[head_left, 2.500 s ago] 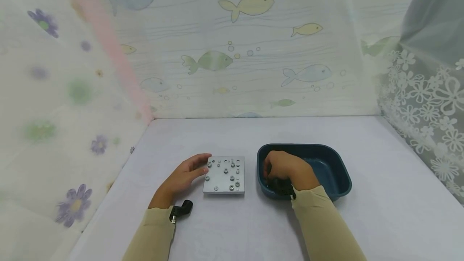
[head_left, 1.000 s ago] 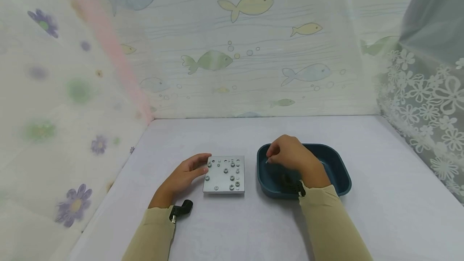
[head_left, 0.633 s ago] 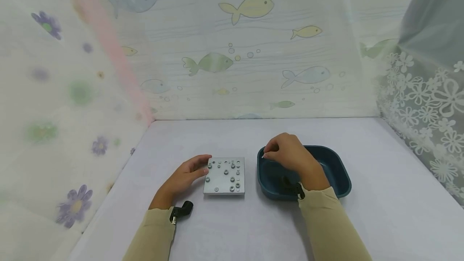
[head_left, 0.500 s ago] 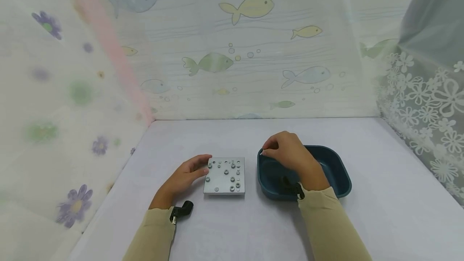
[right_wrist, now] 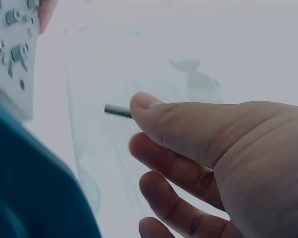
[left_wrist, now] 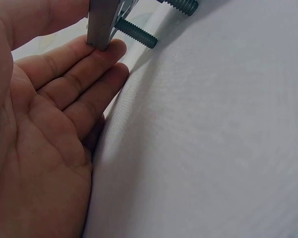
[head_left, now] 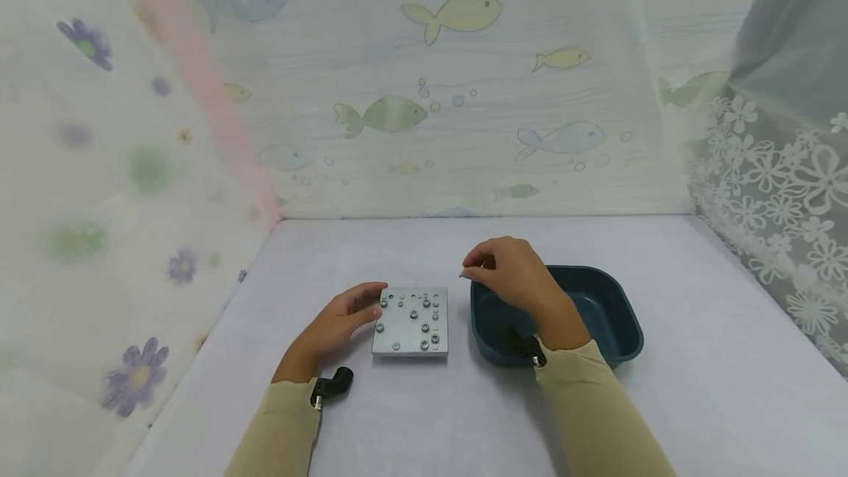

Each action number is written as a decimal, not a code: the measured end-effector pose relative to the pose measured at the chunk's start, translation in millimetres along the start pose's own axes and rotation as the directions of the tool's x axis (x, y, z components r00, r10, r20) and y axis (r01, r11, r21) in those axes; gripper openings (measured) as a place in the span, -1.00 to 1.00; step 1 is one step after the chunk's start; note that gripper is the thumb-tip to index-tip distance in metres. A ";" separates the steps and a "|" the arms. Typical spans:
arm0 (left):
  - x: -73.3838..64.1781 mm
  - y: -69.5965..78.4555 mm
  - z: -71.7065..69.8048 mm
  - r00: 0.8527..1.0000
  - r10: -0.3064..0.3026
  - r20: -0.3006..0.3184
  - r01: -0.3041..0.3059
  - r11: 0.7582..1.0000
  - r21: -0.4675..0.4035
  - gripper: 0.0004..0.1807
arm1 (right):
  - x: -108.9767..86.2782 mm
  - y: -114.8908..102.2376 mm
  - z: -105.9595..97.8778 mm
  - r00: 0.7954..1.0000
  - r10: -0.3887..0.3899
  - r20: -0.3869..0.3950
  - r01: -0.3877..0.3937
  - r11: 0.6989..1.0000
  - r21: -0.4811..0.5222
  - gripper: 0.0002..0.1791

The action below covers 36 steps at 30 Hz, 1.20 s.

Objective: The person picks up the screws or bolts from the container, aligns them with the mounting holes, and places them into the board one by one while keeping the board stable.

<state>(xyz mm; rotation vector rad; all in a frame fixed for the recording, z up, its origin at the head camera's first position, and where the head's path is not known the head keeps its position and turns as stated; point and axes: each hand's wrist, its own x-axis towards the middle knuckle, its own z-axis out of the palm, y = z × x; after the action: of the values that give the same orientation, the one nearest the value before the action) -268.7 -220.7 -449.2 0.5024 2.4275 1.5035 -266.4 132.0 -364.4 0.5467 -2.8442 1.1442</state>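
A square silver metal plate (head_left: 397, 328) lies on the white table, its top dotted with several socket-head screws and small holes. My left hand (head_left: 333, 324) holds it at the left edge, thumb on top and a finger at the far corner. In the left wrist view, threaded screw shafts (left_wrist: 136, 33) stick out beneath the plate, above the cloth. My right hand (head_left: 513, 271) is raised over the left rim of a dark blue tray (head_left: 589, 267), pinching a small screw (right_wrist: 118, 110) between thumb and index finger. Its threaded end points left, and the fingertips hide the rest.
The tray stands right of the plate, a short gap between them. White cloth (head_left: 371, 249) covers the table. A fish-printed curtain (head_left: 457, 146) hangs at the back, with a flowered one (head_left: 99, 241) on the left and a lace-patterned one (head_left: 788, 197) on the right.
My right hand rises from inside the tray with the screw pinched in its fingers, then moves left past the tray's rim toward the plate. The left hand and plate stay put.
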 end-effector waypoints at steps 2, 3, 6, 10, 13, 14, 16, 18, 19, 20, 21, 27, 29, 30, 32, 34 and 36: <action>0.2 0.3 -0.6 1.000 -0.002 -0.004 0.002 1.000 0.000 -0.40 | 2.1 -5.9 5.0 1.000 -0.009 -0.001 0.009 1.000 -0.006 -0.93; 0.1 0.5 -0.8 1.000 -0.004 -0.004 0.004 1.000 0.001 -0.40 | 3.2 -8.5 8.2 1.000 -0.009 -0.002 0.009 1.000 -0.007 -0.93; -1.0 1.0 -0.5 1.000 -0.020 -0.008 0.020 1.000 -0.007 -0.41 | 6.5 -14.8 19.2 1.000 -0.022 -0.007 0.022 0.999 -0.025 -0.94; -2.1 1.1 0.1 1.000 -0.028 -0.007 0.028 1.000 -0.013 -0.40 | 12.2 -21.1 32.7 0.997 -0.065 -0.033 0.063 0.995 -0.080 -0.93; -2.1 2.4 0.5 1.000 -0.028 -0.002 0.028 0.999 -0.018 -0.39 | 16.9 -26.7 39.8 0.995 -0.091 -0.046 0.085 0.990 -0.111 -0.92; -2.3 3.0 0.5 1.000 -0.030 -0.001 0.030 0.999 -0.016 -0.39 | 18.3 -28.4 41.9 0.995 -0.088 -0.047 0.082 0.990 -0.115 -0.91; -2.5 4.0 0.3 0.999 -0.035 0.001 0.035 0.999 -0.019 -0.38 | 21.4 -31.5 45.5 0.996 -0.079 -0.041 0.073 0.989 -0.132 -0.91; -2.2 4.3 -0.2 0.999 -0.035 0.003 0.035 0.999 -0.019 -0.39 | 24.3 -34.1 48.8 0.997 -0.066 -0.034 0.060 0.986 -0.154 -0.91; -2.4 4.6 -0.5 0.999 -0.036 0.004 0.036 0.999 -0.019 -0.39 | 25.8 -35.3 50.4 0.998 -0.059 -0.031 0.053 0.985 -0.161 -0.91; -2.3 4.5 -0.7 0.999 -0.034 0.004 0.034 0.999 -0.018 -0.39 | 27.5 -36.2 52.1 0.998 -0.052 -0.028 0.046 0.984 -0.169 -0.91; -2.1 4.2 -0.9 0.999 -0.033 0.006 0.033 0.999 -0.020 -0.39 | 29.1 -37.2 53.7 0.999 -0.047 -0.027 0.042 0.984 -0.174 -0.92; -0.2 1.7 -1.3 0.999 -0.039 0.005 0.039 0.999 -0.001 -0.39 | 38.0 -42.5 61.3 1.000 -0.005 -0.028 0.001 0.988 -0.154 -0.93; 0.7 1.1 -1.4 0.999 -0.035 0.003 0.035 0.999 0.008 -0.40 | 40.8 -44.2 64.1 1.000 0.016 -0.013 -0.018 0.990 -0.143 -0.93; 0.8 0.9 -1.4 0.999 -0.034 0.001 0.034 0.999 0.012 -0.40 | 42.1 -44.9 65.7 1.000 0.029 -0.001 -0.028 0.990 -0.141 -0.93; 0.6 1.1 -1.4 1.000 -0.027 -0.001 0.027 1.000 0.007 -0.42 | 44.6 -46.2 68.5 0.998 0.053 0.021 -0.049 0.990 -0.135 -0.93; 0.0 1.1 -1.5 1.000 -0.022 0.002 0.022 1.000 0.002 -0.43 | 46.8 -47.2 71.2 0.996 0.074 0.042 -0.067 0.989 -0.135 -0.92; -0.8 0.5 -1.6 1.000 -0.017 0.005 0.017 1.000 0.003 -0.43 | 48.5 -48.0 73.3 0.994 0.091 0.063 -0.081 0.988 -0.135 -0.92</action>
<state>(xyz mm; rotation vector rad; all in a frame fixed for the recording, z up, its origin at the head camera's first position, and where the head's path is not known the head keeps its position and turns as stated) -268.5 -222.2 -448.0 0.4848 2.4248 1.4901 -288.4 35.4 -378.4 0.4690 -3.0020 0.9567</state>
